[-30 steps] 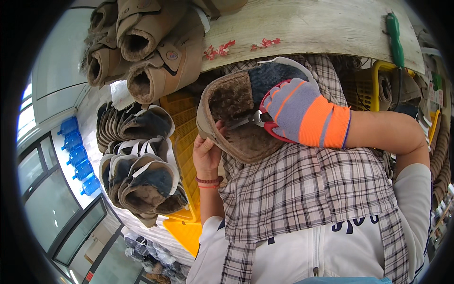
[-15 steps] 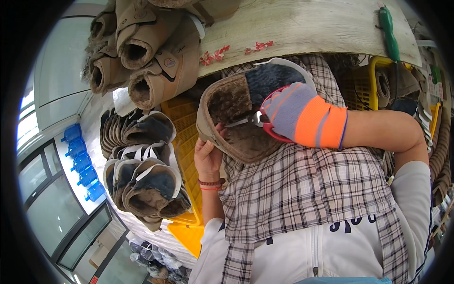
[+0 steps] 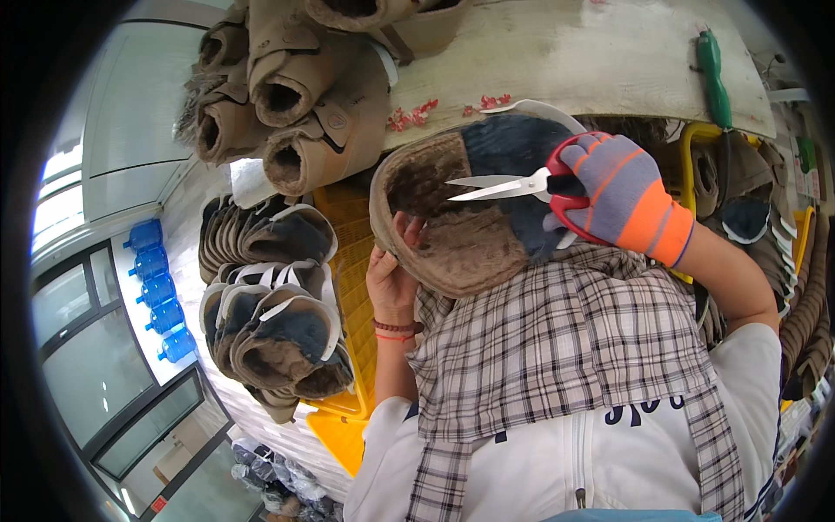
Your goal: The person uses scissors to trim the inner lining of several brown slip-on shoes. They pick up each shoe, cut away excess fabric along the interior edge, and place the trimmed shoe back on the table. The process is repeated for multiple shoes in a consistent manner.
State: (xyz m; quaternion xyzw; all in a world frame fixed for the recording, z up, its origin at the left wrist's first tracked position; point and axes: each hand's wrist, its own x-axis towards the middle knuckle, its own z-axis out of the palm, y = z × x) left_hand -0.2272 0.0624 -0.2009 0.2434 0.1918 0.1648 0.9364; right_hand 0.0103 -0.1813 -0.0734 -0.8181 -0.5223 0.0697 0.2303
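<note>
Fleece-lined shoe upper (image 3: 478, 248), frame center: likely light, soft, floppy, not fragile; best held at the edge. Left hand (image 3: 393, 283), left of center, pinches its rim, fingertips inside. Gloved right hand (image 3: 622, 193), right of center, grips red-handled scissors (image 3: 532, 184), 2 blades parted.

The gloved right hand (image 3: 613, 187) is grey-violet with orange stripes and cuff; the scissors (image 3: 532, 184) have red handles and silver blades. The fleecy piece (image 3: 480, 233) is brown on the left, dark blue on the right. The near apron (image 3: 565, 348) is checked black on off-white, the left basket (image 3: 352, 287) yellow, the far right tool (image 3: 713, 80) green, the left bottles (image 3: 156, 290) blue.
</note>
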